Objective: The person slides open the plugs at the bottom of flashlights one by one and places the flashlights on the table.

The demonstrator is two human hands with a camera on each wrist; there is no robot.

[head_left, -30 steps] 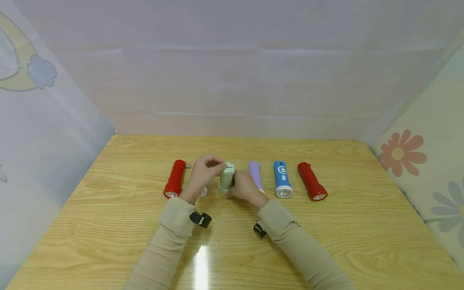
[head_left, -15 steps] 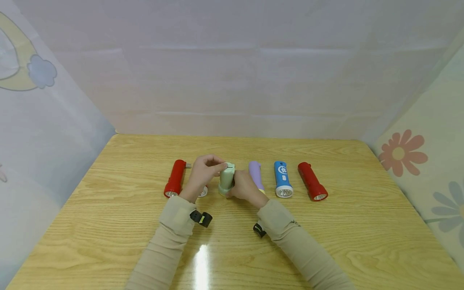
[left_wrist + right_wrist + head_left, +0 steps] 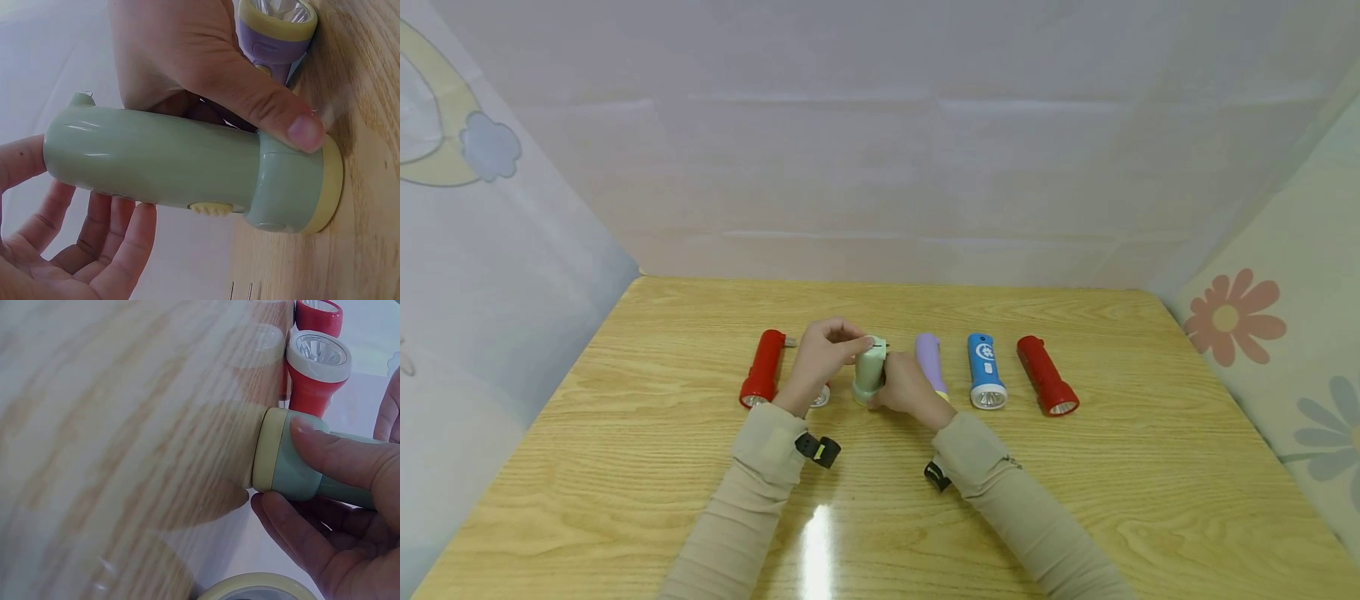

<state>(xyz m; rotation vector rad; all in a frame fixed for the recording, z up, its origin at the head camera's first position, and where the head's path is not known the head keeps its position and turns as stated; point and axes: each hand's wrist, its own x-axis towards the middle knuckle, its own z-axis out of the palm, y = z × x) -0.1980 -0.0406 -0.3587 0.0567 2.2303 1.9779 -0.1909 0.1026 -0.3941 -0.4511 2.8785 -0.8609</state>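
Observation:
A pale green flashlight [image 3: 869,371] with a yellow rim stands lens-down on the wooden table, tail up. My left hand [image 3: 823,354] holds its tail end from the left, thumb on the top and other fingertips along the side by the yellow switch [image 3: 212,208]. Low on the other side, my right hand [image 3: 912,385] grips the head, its thumb [image 3: 306,428] pressed against the wide green part. From the tail's edge sticks out a small tab [image 3: 82,99] with a shiny tip.
Left of the hands lie a red flashlight [image 3: 763,367] with a plug protruding and a red, white-rimmed one [image 3: 319,365], mostly behind my left hand in the head view. To the right are a purple [image 3: 928,358], a blue [image 3: 983,367] and another red flashlight [image 3: 1045,375].
A small dark prong now shows at the right edge of the green flashlight's top. Both hands keep nearly the same place and hold.

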